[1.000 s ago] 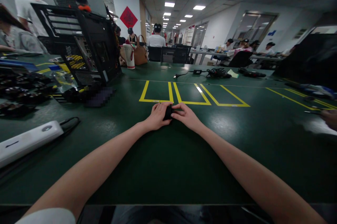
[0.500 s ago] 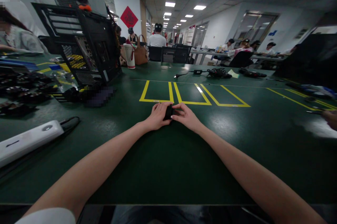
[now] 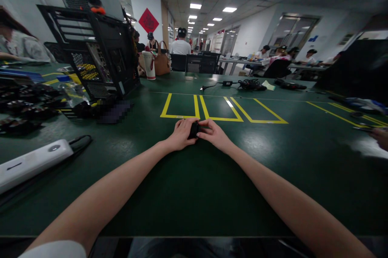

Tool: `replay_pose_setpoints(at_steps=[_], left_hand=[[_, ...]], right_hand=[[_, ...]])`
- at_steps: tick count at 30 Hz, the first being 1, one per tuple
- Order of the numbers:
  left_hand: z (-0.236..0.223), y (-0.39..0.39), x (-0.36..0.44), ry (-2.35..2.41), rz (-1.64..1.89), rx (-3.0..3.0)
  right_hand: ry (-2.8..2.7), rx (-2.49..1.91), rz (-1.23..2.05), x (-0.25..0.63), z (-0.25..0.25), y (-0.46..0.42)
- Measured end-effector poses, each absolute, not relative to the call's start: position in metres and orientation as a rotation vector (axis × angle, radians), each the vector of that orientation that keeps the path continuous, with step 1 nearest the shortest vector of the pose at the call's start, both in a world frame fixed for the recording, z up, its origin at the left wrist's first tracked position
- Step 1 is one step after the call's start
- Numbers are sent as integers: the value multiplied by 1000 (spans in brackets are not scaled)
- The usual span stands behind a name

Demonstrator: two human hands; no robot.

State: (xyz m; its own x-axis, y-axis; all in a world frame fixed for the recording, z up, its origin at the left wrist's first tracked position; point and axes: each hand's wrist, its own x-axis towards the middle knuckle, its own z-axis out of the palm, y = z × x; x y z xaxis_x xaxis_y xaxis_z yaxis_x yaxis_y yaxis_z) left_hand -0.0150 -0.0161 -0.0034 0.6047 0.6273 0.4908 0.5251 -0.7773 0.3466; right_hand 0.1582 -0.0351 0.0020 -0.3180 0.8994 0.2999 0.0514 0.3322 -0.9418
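Observation:
A small black object [image 3: 194, 130] rests on the green table [image 3: 194, 193] just in front of the yellow tape outlines, and its exact kind I cannot make out. My left hand [image 3: 181, 134] is wrapped round its left side, fingers over the top and thumb at the near edge. From the other side, my right hand [image 3: 214, 134] pinches its right edge between thumb and fingertips. Much of the object is hidden behind my left fingers.
Yellow tape outlines [image 3: 222, 119] lie beyond my hands. A black computer case [image 3: 113, 54] stands at left, near a white power strip [image 3: 36, 164] and a plastic bottle [image 3: 68, 88]. Coiled black cables [image 3: 251, 84] lie at the back. Another person's hand [image 3: 380, 137] is at far right.
Both hands stay on the black object in nearly the same place. At the far left, a standing person in white has gone out of view.

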Motion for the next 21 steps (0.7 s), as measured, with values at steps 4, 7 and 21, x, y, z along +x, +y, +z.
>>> replay_pose_setpoints(at_steps=[4, 7, 21], left_hand=[[-2, -17, -15, 973, 896, 2663], [-2, -17, -15, 983, 886, 2658], [-1, -18, -16, 955, 895, 2651]], right_hand=[[-1647, -905, 1046, 157, 2, -34], [-1645, -910, 1042, 157, 0, -31], [-1698, -931, 998, 156, 4, -37]])
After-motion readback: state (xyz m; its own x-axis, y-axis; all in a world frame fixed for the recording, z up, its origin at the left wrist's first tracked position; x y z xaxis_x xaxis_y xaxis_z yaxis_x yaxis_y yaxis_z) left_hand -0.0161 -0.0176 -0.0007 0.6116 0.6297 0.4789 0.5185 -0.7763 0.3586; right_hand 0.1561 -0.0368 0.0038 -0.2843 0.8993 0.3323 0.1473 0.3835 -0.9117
